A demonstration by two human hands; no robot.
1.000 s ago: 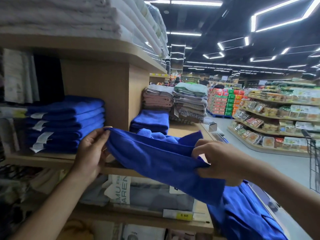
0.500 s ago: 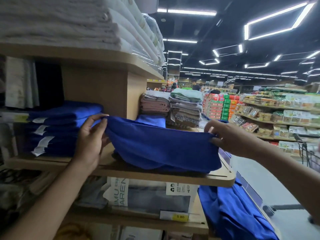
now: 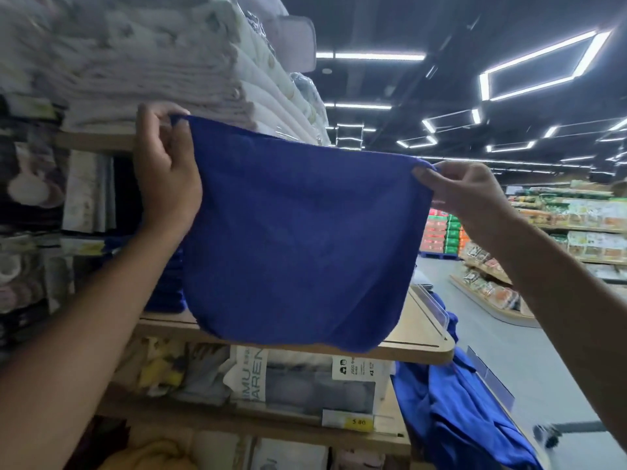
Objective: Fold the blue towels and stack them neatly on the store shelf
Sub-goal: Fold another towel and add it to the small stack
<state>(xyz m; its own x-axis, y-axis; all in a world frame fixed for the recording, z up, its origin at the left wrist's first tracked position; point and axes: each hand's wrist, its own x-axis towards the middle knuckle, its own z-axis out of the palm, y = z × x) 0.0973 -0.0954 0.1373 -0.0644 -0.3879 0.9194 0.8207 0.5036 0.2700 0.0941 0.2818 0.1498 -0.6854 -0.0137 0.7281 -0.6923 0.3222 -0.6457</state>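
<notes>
A blue towel [image 3: 298, 239] hangs spread out in the air in front of the wooden shelf [image 3: 420, 344]. My left hand [image 3: 163, 171] pinches its upper left corner. My right hand [image 3: 464, 188] pinches its upper right corner. The towel's lower edge dangles just above the shelf board. A sliver of the folded blue towel stack [image 3: 169, 286] shows behind the left edge of the held towel; the rest of the stack is hidden. More loose blue towels [image 3: 451, 412] lie in a heap at the lower right.
White folded linens [image 3: 142, 62] fill the upper shelf. Packaged bedding [image 3: 305, 381] sits on the lower shelf with a yellow price tag [image 3: 358, 422]. An aisle floor [image 3: 529, 354] and grocery shelves [image 3: 573, 228] lie to the right.
Both hands lifted the blue towel off the shelf board and raised it up, so it now hangs open in the air. The view tilted upward.
</notes>
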